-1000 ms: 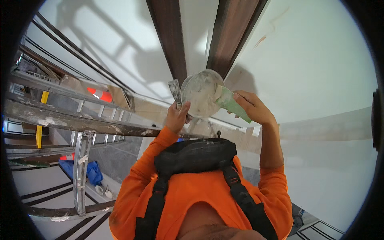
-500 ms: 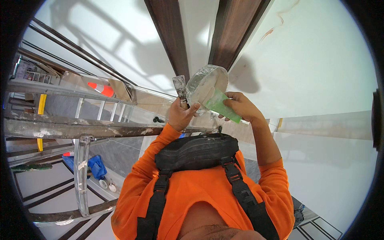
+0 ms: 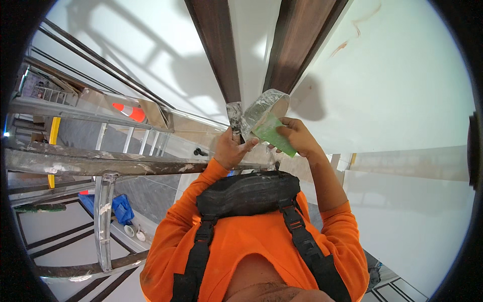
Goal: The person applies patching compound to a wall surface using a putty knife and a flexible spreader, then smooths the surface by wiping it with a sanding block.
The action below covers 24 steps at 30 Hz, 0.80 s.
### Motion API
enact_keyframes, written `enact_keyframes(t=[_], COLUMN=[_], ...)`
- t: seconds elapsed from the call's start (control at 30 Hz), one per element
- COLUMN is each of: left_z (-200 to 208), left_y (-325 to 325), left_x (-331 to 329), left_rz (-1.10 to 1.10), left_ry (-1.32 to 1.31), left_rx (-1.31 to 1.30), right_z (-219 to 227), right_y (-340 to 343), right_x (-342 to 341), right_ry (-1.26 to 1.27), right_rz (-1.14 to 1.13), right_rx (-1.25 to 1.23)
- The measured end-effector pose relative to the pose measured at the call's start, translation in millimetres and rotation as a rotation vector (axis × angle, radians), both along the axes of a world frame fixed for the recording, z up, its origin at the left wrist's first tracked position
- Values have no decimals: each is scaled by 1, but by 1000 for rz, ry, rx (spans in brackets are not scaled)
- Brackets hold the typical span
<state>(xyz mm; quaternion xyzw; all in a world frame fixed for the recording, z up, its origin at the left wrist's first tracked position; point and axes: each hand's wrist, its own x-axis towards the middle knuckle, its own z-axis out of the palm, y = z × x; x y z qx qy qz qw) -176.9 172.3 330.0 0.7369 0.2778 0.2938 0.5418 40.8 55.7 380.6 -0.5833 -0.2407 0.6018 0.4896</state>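
Observation:
In front of my chest, my left hand point(image 3: 231, 150) is closed around the handle of a smeared putty knife point(image 3: 234, 115), its blade pointing up. The same hand supports a round, plaster-caked bowl point(image 3: 257, 111), tilted on its side with its opening toward my right. Pale paste point(image 3: 279, 106) shows inside it. My right hand point(image 3: 299, 137) pinches a flat green plastic spreader point(image 3: 274, 135) between thumb and fingers. One edge of the spreader lies against the bowl's near rim and covers part of the opening.
Metal scaffold rails point(image 3: 126, 163) run along my left. Below are a ladder point(image 3: 141, 141), an orange cone point(image 3: 129, 111) and a blue bag point(image 3: 122, 209). Ahead stands a white wall with dark wood strips point(image 3: 294, 45); a white panel point(image 3: 402, 201) is at my right.
The bowl has tipped further, so its opening looks narrower. The green spreader has shifted slightly left and down across its rim. The putty knife sits a little lower and more upright.

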Motion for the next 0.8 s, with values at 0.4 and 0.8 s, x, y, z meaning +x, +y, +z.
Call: enact_keyframes(t=[0.4,0.8], left_z=[11,21], left_y=[8,3], left_x=[-7,-4], left_rz=[135,143], left_ry=[84,-57], left_rx=[-331,-514], right_z=[22,325], right_y=[-17,-76], right_x=[18,118], right_ry=[134,-1752], right_rz=[-188,-298], right_rx=[97,1017])
